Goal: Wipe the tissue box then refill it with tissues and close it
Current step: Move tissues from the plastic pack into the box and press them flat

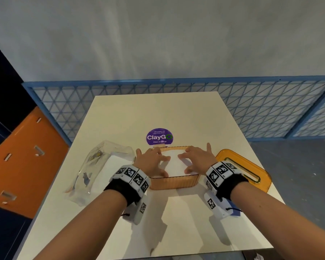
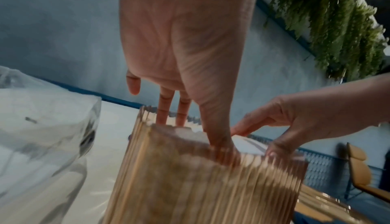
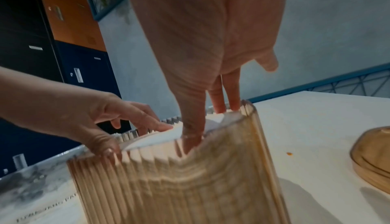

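On the tabletop (image 1: 120, 117), between wrapper (image 1: 101, 166) and lid (image 1: 248, 166), the ribbed box (image 1: 174, 182) is being filled with soft, light tissues (image 1: 174, 166). They are being pressed flat by the spread left hand (image 1: 151, 162) and right hand (image 1: 200, 160). The stiff, probably slick box is best being held by its side walls.

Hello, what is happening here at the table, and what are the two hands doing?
A person is refilling an amber ribbed tissue box on a white table. Both the left hand and the right hand reach into the open box, fingers spread, and press on the white tissues inside. The lid is off and lies on the table right of the box, so closing is not yet done. A clear plastic wrapper lies to the left.
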A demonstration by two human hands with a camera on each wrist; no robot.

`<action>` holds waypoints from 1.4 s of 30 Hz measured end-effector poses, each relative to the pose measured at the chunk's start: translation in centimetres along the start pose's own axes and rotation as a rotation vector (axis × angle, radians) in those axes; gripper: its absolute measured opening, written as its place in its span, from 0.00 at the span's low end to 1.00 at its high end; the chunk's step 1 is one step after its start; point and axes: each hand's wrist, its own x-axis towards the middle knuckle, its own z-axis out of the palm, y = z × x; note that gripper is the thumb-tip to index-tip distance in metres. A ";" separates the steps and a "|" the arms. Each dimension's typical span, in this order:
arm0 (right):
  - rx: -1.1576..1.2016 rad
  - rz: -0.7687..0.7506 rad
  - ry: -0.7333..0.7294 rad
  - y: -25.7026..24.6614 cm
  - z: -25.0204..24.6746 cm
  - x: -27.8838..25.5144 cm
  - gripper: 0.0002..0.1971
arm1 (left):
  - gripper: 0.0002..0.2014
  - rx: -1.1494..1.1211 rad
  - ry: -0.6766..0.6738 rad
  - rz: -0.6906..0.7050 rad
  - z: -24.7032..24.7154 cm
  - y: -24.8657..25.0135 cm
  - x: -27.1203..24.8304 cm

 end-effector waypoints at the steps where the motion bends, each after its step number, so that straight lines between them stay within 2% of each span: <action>1: 0.025 -0.033 0.015 -0.1 -0.3 0.2 0.29 | 0.28 -0.013 0.027 0.001 -0.5 0.0 0.1; 5: 0.194 -0.077 0.039 0.1 -0.9 1.0 0.28 | 0.24 -0.021 0.097 -0.067 -0.8 -0.3 0.6; 9: 0.145 -0.029 0.019 0.2 -0.5 1.4 0.27 | 0.27 0.016 0.072 -0.101 -0.1 -0.2 0.8; 14: 0.107 -0.031 0.051 -0.2 0.2 1.5 0.34 | 0.33 -0.051 0.062 0.012 -0.1 -0.3 1.3; 17: 0.083 -0.040 0.085 -0.2 0.2 1.3 0.36 | 0.35 -0.171 0.052 -0.048 -0.1 -0.4 1.8; 20: 0.063 -0.053 0.103 -0.2 0.3 1.1 0.36 | 0.32 -0.246 0.078 -0.086 -0.1 -0.4 2.1; 23: 0.048 -0.056 0.079 -0.2 0.3 1.1 0.35 | 0.29 -0.185 0.111 -0.023 0.0 -0.1 2.0; 26: 0.043 -0.057 0.054 -0.3 0.2 1.2 0.37 | 0.31 -0.089 0.100 0.022 0.0 0.4 1.9; 32: -0.004 -0.055 0.078 -0.5 0.0 1.4 0.41 | 0.33 -0.077 0.091 -0.017 -0.5 0.7 2.5; 38: -0.031 -0.040 0.160 -0.4 0.4 1.1 0.40 | 0.17 -0.104 0.323 0.033 0.6 0.5 1.9; 42: -0.003 -0.034 0.192 -0.4 0.4 0.7 0.43 | 0.07 -0.221 0.439 0.003 1.1 0.3 1.4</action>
